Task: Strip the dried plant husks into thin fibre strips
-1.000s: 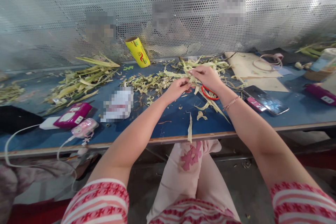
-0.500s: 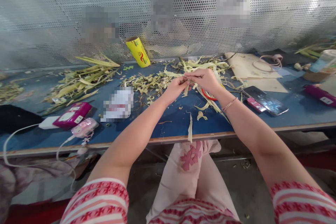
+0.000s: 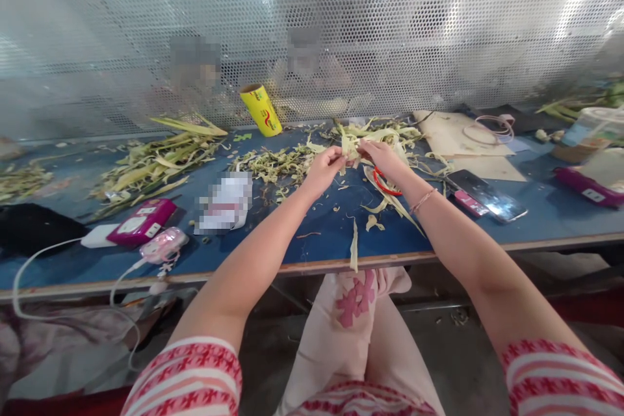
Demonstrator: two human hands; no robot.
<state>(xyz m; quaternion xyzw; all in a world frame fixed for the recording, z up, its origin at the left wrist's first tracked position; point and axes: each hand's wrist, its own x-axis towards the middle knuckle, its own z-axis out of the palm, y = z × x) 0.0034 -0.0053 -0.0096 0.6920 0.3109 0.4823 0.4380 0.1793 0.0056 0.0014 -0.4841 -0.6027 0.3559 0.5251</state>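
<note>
My left hand [image 3: 325,170] is pinched closed on one side of a pale yellow-green plant strip [image 3: 349,145], which looks like a dry leaf or husk. On its other side my right hand [image 3: 383,157] has its fingers closed on the same strip, a short gap from the left. Beyond and under the hands spreads a heap of similar strips [image 3: 373,132]. To the left of it lies a pile of small curled scraps [image 3: 273,164]. A red ring-shaped item [image 3: 387,186] rests on the table below my right hand.
A yellow cardboard tube [image 3: 262,110] stands tilted near the perforated metal panel [image 3: 370,32]. On the left are a leaf pile [image 3: 151,159], a purple device [image 3: 141,222] and white cables. A phone [image 3: 487,195], cardboard [image 3: 451,132] and a plastic cup [image 3: 595,130] lie right.
My hands have moved slightly apart; before, their fingertips met. More of the pale strip shows between them now. The view has shifted a little.
</note>
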